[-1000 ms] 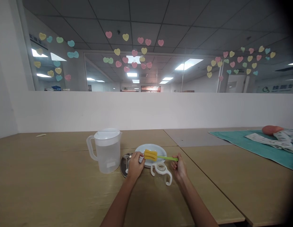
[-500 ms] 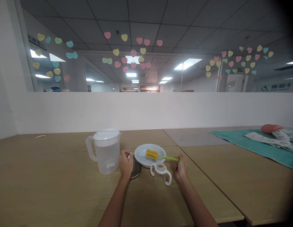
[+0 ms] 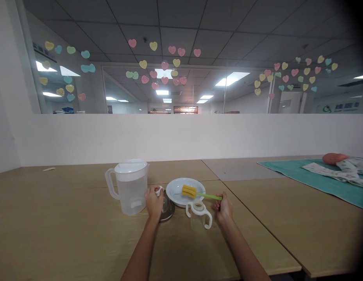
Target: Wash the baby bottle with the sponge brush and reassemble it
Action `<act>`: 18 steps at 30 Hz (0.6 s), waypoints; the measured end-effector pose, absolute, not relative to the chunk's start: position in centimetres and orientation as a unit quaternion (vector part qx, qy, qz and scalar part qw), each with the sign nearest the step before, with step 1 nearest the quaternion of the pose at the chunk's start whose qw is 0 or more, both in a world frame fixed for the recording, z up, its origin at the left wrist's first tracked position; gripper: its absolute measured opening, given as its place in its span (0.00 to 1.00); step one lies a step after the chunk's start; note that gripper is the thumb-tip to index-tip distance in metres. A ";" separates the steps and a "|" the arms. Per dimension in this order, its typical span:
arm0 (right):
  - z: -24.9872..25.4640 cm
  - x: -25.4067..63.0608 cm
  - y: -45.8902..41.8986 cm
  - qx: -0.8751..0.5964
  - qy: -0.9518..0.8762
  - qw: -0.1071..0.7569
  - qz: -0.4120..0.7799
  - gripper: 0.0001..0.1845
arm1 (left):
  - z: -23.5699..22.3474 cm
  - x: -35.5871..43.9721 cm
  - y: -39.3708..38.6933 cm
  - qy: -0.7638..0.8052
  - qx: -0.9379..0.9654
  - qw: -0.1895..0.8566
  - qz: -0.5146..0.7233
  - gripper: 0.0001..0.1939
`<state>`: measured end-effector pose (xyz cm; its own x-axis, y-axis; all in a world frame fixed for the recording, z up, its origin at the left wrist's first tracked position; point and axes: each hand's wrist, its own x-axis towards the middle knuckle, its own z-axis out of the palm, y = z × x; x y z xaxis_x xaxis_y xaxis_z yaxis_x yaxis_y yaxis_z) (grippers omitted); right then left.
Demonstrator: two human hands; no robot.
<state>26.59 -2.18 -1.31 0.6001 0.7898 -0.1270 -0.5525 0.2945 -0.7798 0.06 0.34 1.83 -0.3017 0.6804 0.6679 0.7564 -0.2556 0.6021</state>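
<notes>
My right hand (image 3: 224, 207) is closed around the green handle of a bottle brush (image 3: 189, 191). Its yellow sponge head is over the white bowl (image 3: 171, 200). My left hand (image 3: 154, 203) has its fingers closed on a small white piece (image 3: 160, 191), partly covered by the fingers; its kind is unclear. Below and beside that hand is a dark metal dish (image 3: 168, 211), half hidden. Between my hands, nearer to me than the bowl, stands a clear baby bottle (image 3: 198, 220), its top uncovered, with two white handles.
A lidded clear pitcher (image 3: 131, 195) of water stands left of my left hand. Far right, a teal towel (image 3: 283, 169) bears patterned cloth (image 3: 328, 171) and an orange-pink rounded object (image 3: 335, 158). A low white wall (image 3: 181, 136) with glass above closes off the table's back.
My left hand has shifted slightly left, and more of the white piece in its fingers shows. The brush and my right hand have barely moved.
</notes>
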 end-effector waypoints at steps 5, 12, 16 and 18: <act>-1.2 26.5 -2.3 -0.416 -0.128 0.794 0.424 0.18 | 1.2 0.0 0.8 -0.616 -0.600 0.007 -0.510 0.06; -1.5 26.6 -2.1 -0.418 -0.140 0.791 0.424 0.20 | 1.0 -0.2 1.0 -0.632 -0.597 -0.016 -0.494 0.07; -1.5 26.5 -2.1 -0.420 -0.140 0.791 0.422 0.20 | 0.9 -0.2 1.1 -0.633 -0.601 -0.025 -0.488 0.10; -1.4 26.5 -2.1 -0.418 -0.133 0.791 0.426 0.19 | 0.8 -0.2 1.2 -0.627 -0.606 -0.037 -0.488 0.12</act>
